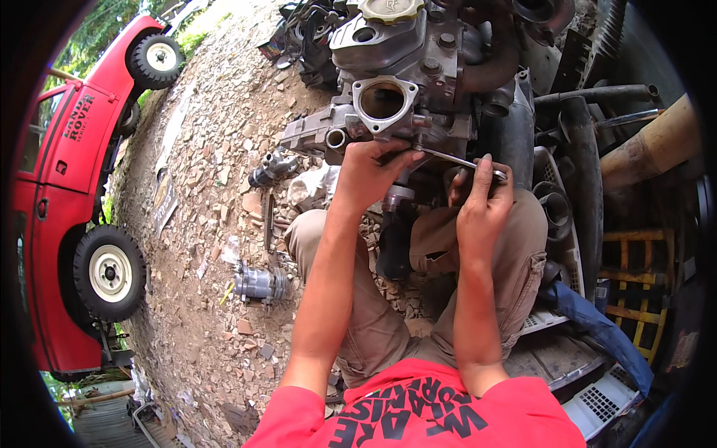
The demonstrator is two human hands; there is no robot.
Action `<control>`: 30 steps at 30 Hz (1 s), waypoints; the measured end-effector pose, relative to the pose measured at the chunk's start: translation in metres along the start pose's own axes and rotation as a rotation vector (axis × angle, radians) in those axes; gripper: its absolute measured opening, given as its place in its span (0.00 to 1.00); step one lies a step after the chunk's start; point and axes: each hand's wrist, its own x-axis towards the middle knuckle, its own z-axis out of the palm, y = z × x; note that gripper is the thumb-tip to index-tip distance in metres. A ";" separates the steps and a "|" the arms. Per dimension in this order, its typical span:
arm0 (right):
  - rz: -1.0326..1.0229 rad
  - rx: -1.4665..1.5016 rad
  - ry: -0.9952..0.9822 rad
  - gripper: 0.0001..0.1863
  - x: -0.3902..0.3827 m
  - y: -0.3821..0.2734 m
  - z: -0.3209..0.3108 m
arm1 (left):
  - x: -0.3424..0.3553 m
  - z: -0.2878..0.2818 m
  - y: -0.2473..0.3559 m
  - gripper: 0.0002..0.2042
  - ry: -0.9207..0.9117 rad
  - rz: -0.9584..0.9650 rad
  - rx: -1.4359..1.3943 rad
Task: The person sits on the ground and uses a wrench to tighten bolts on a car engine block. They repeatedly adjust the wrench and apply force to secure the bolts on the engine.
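Note:
In front of me stands a grey metal engine (441, 97) with an open, round-bored flange (385, 106) facing me. My right hand (482, 209) grips the outer end of a slim silver wrench (452, 158), its index finger stretched along the tool. The wrench's other end meets the engine just below the flange. There my left hand (366, 175) is closed, thumb and fingers pinching at that end of the wrench. The fastener under those fingertips is hidden.
Stony ground (202, 224) spreads to the left, with a loose cylindrical metal part (258, 284) and another metal part (272, 168) on it. A red off-road vehicle (71, 172) stands farther left. Pipes (579, 149), a bamboo pole (650, 145) and white crates (601, 399) crowd the right.

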 end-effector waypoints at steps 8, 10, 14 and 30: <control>0.110 0.192 -0.019 0.13 0.005 0.004 -0.007 | -0.009 -0.004 0.008 0.11 -0.002 -0.001 -0.016; 0.267 0.302 0.005 0.12 0.011 0.010 -0.005 | -0.009 -0.002 0.006 0.10 0.054 0.054 0.001; 0.569 0.753 -0.058 0.08 0.017 0.042 -0.012 | -0.006 0.005 -0.005 0.10 0.177 0.142 -0.010; 0.643 1.095 -0.094 0.08 0.015 0.086 -0.008 | -0.001 0.008 -0.005 0.16 0.220 -0.004 0.045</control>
